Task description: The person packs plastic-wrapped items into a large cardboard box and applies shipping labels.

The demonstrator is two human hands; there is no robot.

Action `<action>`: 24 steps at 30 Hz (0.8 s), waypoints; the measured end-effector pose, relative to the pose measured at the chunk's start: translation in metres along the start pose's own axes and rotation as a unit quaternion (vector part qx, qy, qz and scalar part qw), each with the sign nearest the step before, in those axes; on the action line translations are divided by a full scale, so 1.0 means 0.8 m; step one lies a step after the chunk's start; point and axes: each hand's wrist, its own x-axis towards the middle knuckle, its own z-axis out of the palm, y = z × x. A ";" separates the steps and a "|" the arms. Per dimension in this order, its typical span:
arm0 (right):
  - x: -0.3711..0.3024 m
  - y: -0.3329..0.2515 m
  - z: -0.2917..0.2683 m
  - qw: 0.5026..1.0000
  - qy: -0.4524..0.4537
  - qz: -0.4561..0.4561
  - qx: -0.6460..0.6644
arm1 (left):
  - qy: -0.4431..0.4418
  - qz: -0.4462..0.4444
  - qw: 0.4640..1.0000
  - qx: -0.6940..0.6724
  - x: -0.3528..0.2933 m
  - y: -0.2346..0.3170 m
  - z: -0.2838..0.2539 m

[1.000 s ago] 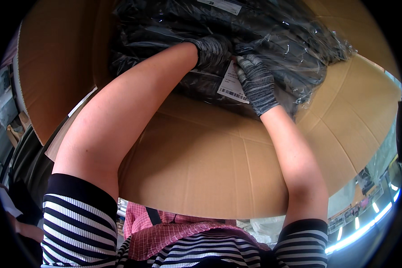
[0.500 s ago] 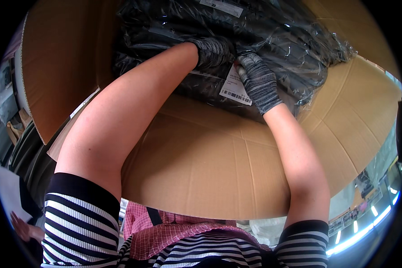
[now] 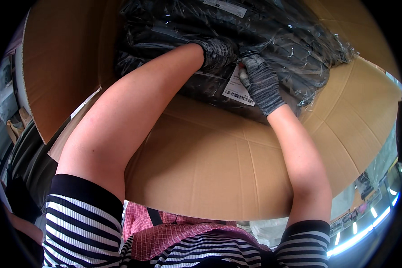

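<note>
Dark contents in clear plastic bags (image 3: 295, 58) fill the open cardboard box (image 3: 210, 165); they look like folded dark cloth. My left hand (image 3: 218, 51), in a grey knitted glove, reaches over the front bag with its fingers curled down into the plastic, fingertips hidden. Close beside it, my right hand (image 3: 262, 82) wears a matching glove. Its fingers are bent and pinch the plastic near the upper edge of a white barcode label (image 3: 238, 91). The label lies partly under the right fingers.
A tall cardboard flap (image 3: 62, 67) stands at the left, and another flap (image 3: 353, 120) slopes out at the right. The front flap lies under my forearms. At the lower left edge, part of another person's arm (image 3: 27, 230) shows. A second white label (image 3: 225, 6) is on a farther bag.
Both my hands and the label have shifted very slightly to the right in the picture, still at the same spot on the bag. The other person's hand at lower left has dropped toward the edge.
</note>
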 end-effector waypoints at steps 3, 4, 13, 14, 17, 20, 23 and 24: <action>-0.003 0.003 0.004 1.000 0.012 -0.010 0.005 | 0.002 0.002 1.000 0.011 0.001 -0.003 0.002; -0.003 0.004 0.005 1.000 0.007 -0.009 0.012 | 0.004 0.004 1.000 0.016 0.001 -0.004 0.003; -0.011 0.002 -0.009 0.992 0.030 0.032 0.117 | -0.001 -0.008 0.998 -0.056 0.001 -0.002 0.002; -0.011 0.002 -0.009 0.989 0.043 0.035 0.136 | -0.003 -0.006 0.997 -0.076 0.003 -0.008 0.005; -0.003 0.004 -0.009 0.998 0.023 -0.052 0.017 | -0.006 -0.009 0.994 -0.105 0.004 -0.013 0.008; -0.003 0.008 -0.008 0.995 0.034 -0.090 -0.036 | 0.002 -0.015 0.997 -0.080 -0.002 -0.001 0.001; 0.006 0.008 -0.013 0.993 0.024 -0.109 -0.031 | 0.013 -0.004 0.998 -0.069 -0.001 -0.007 0.003; 0.007 0.010 -0.011 0.993 0.018 -0.112 -0.034 | 0.008 -0.004 0.997 -0.076 0.001 -0.008 0.003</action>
